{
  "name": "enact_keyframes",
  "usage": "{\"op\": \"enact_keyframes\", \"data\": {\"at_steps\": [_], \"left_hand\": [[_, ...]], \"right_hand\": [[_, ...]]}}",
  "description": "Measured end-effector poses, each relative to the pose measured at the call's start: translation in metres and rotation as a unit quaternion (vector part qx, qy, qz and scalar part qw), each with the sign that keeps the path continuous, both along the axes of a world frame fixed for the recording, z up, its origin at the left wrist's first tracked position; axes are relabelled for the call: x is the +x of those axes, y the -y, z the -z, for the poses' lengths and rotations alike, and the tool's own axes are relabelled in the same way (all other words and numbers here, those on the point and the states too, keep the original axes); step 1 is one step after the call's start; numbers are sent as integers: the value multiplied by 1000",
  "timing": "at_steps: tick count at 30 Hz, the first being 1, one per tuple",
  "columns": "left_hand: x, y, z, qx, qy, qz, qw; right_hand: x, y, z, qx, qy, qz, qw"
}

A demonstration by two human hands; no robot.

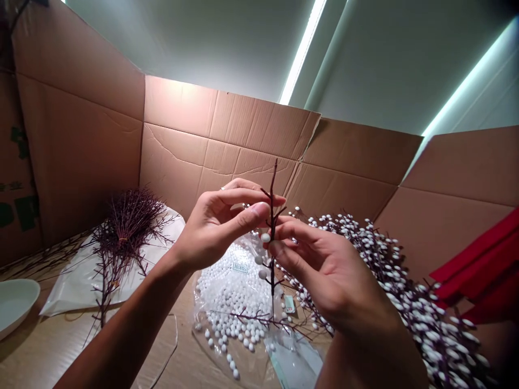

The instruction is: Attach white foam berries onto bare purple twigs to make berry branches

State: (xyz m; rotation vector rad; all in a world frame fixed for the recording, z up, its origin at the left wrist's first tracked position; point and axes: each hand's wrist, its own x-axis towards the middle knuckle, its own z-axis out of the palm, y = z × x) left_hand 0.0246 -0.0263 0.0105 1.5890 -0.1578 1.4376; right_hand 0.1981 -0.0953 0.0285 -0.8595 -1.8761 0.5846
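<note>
A dark brown artificial twig [273,216] stands upright between my hands, its short side shoots sticking out. My left hand [227,221] is closed at its upper part, with thumb and forefinger pinching at the stem. Lower down, my right hand [324,265] grips the stem between thumb and fingers. A white bead [265,237] sits on a side shoot by the right fingertips, and two more are on shoots below. Behind and under the hands lies a clear plastic bag [240,292] of many white beads, some spilled onto the table. Another bare twig [263,320] lies across the bag.
Bundled bare twigs [127,221] rest on a white plastic sheet [71,286] at left, near a white dish [16,302]. On the right lie many bead-tipped branches [405,292] and red material [482,270]. Cardboard walls [178,140] enclose the wooden table [133,346].
</note>
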Motion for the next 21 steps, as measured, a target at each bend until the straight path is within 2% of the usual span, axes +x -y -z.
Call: {"op": "enact_keyframes", "data": {"at_steps": [3,7,10,13,16,18,21], "left_hand": [[-3,-1,0,-32,-21,48,998],[-1,0,2,-65,-23,101,993],[0,1,2,-77,-24,115,990],[-1,0,2,-81,7,70,994],[0,-1,0,-81,76,-20,994],[1,0,-2,-78,103,-63,990],[3,5,-3,-74,104,-82,988]], "right_hand": [[0,0,0,-27,-6,-23,999],[0,1,1,-119,-8,-72,990],[-2,-2,4,-143,-22,-82,986],[-3,-7,8,-122,-58,-89,987],[-3,-9,11,-85,-103,-95,987],[-5,-9,12,-56,-104,-57,991],[-11,-7,11,1,-90,37,995]]}}
